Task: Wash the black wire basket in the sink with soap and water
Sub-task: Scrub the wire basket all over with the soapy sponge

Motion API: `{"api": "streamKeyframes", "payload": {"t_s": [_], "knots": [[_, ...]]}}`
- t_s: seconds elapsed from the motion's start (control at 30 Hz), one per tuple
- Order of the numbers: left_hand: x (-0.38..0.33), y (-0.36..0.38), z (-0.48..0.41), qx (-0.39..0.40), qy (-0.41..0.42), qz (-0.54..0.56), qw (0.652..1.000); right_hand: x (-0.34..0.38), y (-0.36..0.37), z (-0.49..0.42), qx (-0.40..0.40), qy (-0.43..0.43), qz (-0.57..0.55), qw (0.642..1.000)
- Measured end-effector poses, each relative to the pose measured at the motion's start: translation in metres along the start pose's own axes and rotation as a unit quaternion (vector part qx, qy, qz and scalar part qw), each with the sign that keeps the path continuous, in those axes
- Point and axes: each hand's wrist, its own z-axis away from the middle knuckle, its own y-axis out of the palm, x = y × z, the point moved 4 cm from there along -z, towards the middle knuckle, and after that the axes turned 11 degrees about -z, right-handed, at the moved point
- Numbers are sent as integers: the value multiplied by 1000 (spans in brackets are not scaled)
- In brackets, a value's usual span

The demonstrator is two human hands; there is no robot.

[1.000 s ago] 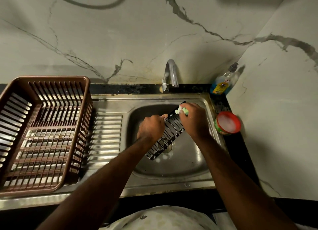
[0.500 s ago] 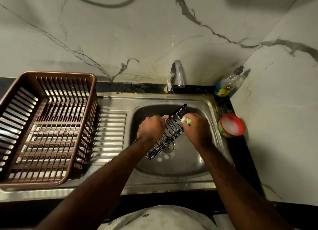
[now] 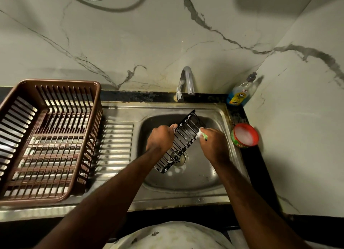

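The black wire basket (image 3: 183, 138) is held tilted over the steel sink (image 3: 214, 178), its lower end near the drain and its upper end toward the tap. Foam clings to its wires. My left hand (image 3: 161, 138) grips its left long edge. My right hand (image 3: 214, 144) holds a soapy green scrub pad (image 3: 202, 134) and presses it against the basket's right edge.
The tap (image 3: 186, 83) stands behind the bowl, no water visible. A blue dish-soap bottle (image 3: 240, 92) is in the back right corner. A round tub of soap paste (image 3: 244, 135) sits on the right ledge. A brown plastic dish rack (image 3: 44, 137) fills the draining board at left.
My right hand has slid the scrub pad from the basket's upper end down along its right edge. The left hand keeps the same grip.
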Motion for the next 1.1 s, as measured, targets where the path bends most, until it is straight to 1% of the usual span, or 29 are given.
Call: {"api": "streamKeyframes", "payload": {"t_s": [0.07, 0.17, 0.3, 0.4, 0.53, 0.63, 0.7, 0.77, 0.83, 0.93, 1.03, 1.07, 1.1], "knots": [[0, -2, -1, -2, 4, 5, 1000, 6, -2, 0, -8, 9, 2, 1000], [-1, 8, 3, 20, 15, 28, 999, 17, -3, -5, 1, 14, 14, 1000], [-2, 8, 6, 13, 17, 55, 998, 33, -1, -22, 25, -3, 29, 999], [-7, 0, 4, 13, 9, 60, 998, 39, -9, -24, 26, -2, 28, 999], [-2, 5, 4, 25, 10, 65, 998, 27, -16, -9, 28, 63, -4, 998], [2, 10, 3, 36, 20, 86, 995, 13, -14, -5, 50, 107, -41, 992], [1, 11, 2, 45, 26, 104, 993, 8, -13, -6, 61, 124, -51, 989], [-2, 13, 2, 66, 45, 115, 990, 6, -14, -8, 53, 124, -61, 989], [-8, 14, 6, 104, 63, 167, 978, 9, -17, -9, 42, 110, -59, 991], [-23, 17, 10, 170, 34, 319, 932, 22, -17, -8, 50, 72, -41, 995], [-37, 21, 4, 180, 12, 381, 907, 33, -11, -3, 67, 31, -33, 997], [-39, 22, 3, 172, 9, 388, 905, 33, -10, -2, 70, 29, -32, 997], [-40, 22, 2, 157, 7, 379, 912, 31, -9, -1, 72, 29, -33, 996]]}}
